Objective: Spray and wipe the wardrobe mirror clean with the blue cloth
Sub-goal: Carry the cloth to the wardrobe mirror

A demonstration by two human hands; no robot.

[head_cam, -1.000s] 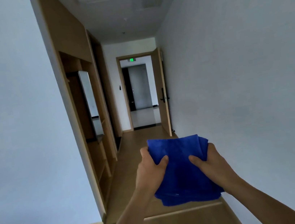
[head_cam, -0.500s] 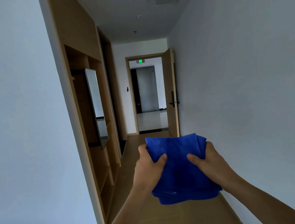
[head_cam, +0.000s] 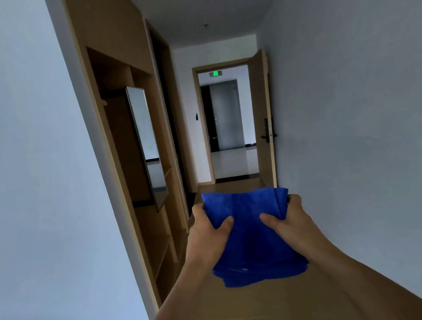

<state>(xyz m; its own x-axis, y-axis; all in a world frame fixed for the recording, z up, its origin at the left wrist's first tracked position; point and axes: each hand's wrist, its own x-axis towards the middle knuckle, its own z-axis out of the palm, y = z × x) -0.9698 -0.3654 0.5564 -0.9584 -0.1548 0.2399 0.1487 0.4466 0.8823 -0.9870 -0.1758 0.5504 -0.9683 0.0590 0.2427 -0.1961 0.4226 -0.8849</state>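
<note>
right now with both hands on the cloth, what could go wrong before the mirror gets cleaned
No spray bottle is in view, and both the left hand and right hand are occupied by the folded blue cloth, so spraying may need a regrip. The mirror hangs angled out from the wardrobe; hard wiping could swing it.
</note>
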